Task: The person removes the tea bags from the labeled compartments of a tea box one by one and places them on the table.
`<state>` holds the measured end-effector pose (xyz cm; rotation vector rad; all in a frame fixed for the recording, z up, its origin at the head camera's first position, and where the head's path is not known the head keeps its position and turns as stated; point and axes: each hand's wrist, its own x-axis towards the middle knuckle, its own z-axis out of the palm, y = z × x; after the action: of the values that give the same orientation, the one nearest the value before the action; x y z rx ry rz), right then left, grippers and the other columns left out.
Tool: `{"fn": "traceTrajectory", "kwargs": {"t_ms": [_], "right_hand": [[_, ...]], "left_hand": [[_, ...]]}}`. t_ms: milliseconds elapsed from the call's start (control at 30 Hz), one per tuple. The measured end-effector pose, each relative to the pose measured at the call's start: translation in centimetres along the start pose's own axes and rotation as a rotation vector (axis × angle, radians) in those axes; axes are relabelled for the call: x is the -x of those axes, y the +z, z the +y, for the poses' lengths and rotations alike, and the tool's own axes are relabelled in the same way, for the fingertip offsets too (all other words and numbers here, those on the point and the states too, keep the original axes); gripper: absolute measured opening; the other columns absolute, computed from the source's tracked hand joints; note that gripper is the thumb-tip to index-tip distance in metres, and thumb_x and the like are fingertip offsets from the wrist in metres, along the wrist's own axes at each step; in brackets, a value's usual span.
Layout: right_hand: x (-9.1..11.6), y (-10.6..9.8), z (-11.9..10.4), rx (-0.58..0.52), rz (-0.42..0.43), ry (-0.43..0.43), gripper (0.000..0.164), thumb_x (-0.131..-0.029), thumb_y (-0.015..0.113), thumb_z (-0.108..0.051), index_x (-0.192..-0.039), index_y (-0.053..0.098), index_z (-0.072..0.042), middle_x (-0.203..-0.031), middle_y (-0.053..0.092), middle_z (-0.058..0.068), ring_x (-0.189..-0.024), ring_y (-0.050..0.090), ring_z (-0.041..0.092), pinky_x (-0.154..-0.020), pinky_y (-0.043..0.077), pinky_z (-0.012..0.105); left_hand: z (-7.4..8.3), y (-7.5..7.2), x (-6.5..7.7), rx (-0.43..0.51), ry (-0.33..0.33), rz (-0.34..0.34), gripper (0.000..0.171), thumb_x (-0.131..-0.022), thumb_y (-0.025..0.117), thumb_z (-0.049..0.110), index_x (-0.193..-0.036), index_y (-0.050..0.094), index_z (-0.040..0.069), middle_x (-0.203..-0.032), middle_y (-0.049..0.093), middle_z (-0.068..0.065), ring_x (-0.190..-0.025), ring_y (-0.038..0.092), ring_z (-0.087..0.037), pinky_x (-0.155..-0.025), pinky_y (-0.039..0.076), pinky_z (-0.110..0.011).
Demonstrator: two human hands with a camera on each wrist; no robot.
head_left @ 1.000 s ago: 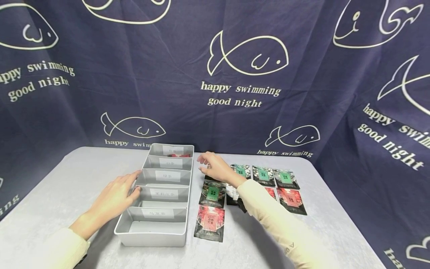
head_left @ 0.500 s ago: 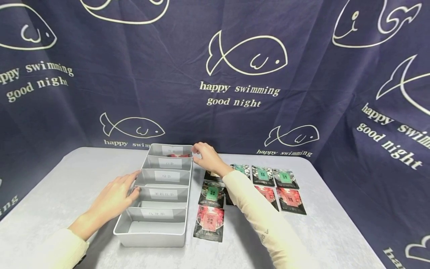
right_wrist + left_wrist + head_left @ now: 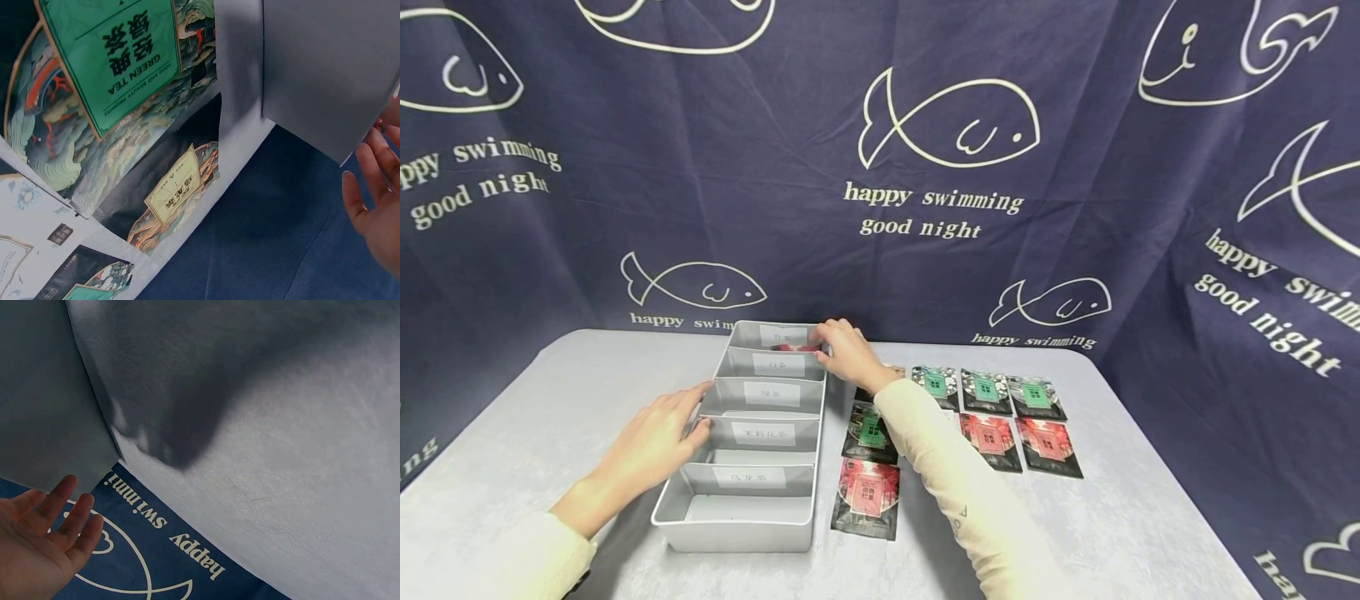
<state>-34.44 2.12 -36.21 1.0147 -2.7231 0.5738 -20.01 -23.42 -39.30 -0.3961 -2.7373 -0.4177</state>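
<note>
2 long cream sleeves (image 3: 940,467)

Even, soft light (wide-angle edge bending)

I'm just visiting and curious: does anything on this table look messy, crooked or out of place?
Mostly tidy. Tea packets lie in neat rows beside the divided tray. One yellow-labelled packet lies partly tucked under a green tea packet.

grey organiser (image 3: 736,533), green and red tea packets (image 3: 872,431), navy fish-print cloth (image 3: 925,167)
</note>
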Motion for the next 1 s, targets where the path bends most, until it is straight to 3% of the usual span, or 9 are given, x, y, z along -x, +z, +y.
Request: {"fn": "traceTrajectory", "kwargs": {"t_ms": [400, 733, 1000], "right_hand": [[0.02, 0.57, -0.18, 0.078, 0.016, 0.012, 0.016, -0.086, 0.06, -0.015, -0.101, 0.065, -0.014, -0.106, 0.063, 0.001, -0.099, 0.051, 0.02, -0.081, 0.044, 0.036], [-0.13, 0.72, -0.66, 0.125, 0.046, 0.073, 0.014, -0.086, 0.06, -0.017, -0.098, 0.067, -0.017, -0.109, 0.065, -0.003, -0.096, 0.052, 0.018, -0.077, 0.043, 0.032], [-0.28, 0.99, -0.92, 0.123, 0.14, 0.112, 0.012, -0.085, 0.059, -0.017, -0.092, 0.068, -0.017, -0.098, 0.068, -0.002, -0.089, 0.057, 0.019, -0.077, 0.046, 0.034]], "left_hand": [[0.12, -0.06, 0.1, 0.002, -0.004, -0.003, 0.051, -0.087, 0.053, 0.021, -0.133, 0.042, 0.001, -0.12, 0.057, -0.022, -0.109, 0.052, -0.042, -0.092, 0.04, -0.056], [0.04, 0.06, 0.05, 0.002, 0.002, 0.01, 0.051, -0.086, 0.053, 0.021, -0.132, 0.043, 0.001, -0.118, 0.059, -0.022, -0.107, 0.053, -0.042, -0.091, 0.041, -0.055], [0.06, -0.07, 0.1, 0.008, 0.001, 0.011, 0.05, -0.086, 0.053, 0.021, -0.132, 0.043, 0.001, -0.118, 0.059, -0.022, -0.107, 0.054, -0.042, -0.089, 0.042, -0.056]]}}
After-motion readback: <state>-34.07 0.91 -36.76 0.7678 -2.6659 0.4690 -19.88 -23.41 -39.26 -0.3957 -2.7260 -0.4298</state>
